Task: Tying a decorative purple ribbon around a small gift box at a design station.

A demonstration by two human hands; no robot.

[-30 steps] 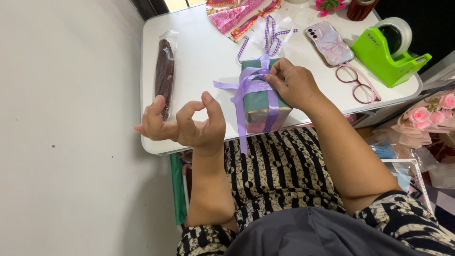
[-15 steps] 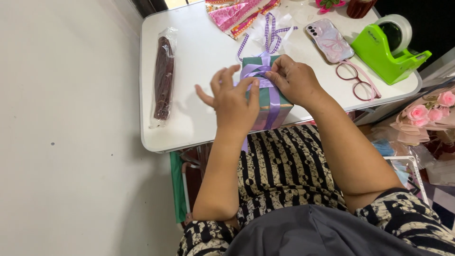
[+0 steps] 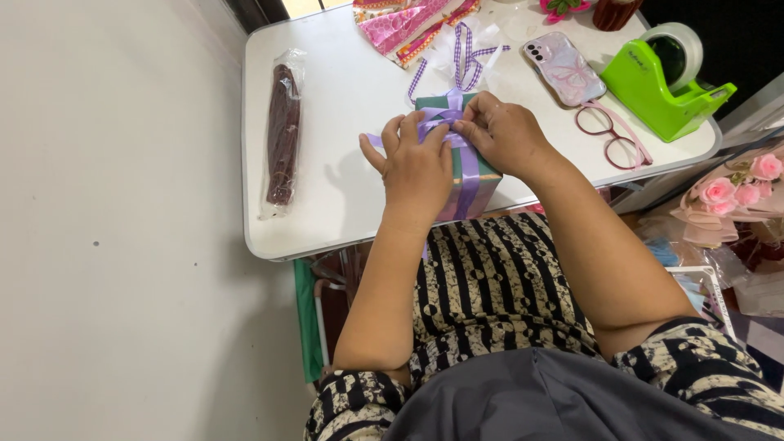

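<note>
The gift box, green and wrapped with a lilac ribbon, sat on the white table at its near edge, directly in front of the person. Its long axis ran from the near edge towards the far side, tilted slightly leftward at the far end. One ribbon band ran along that axis and down the near face; a loose tail showed to the left of the box, beside the left thumb.

The left hand lay palm-down over the left half of the box top, fingers curled and close together, fingertips pinching the ribbon at the centre. The right hand rested on the right half of the top, fingers bent inward and closed on the same ribbon knot. Both hands met at the knot, touching or nearly so.

Elsewhere on the table: a long dark item in a clear wrapper well to the left, a checked ribbon just beyond the box, pink patterned fabric at the far edge, a phone, pink-framed glasses and a green tape dispenser to the right.
</note>
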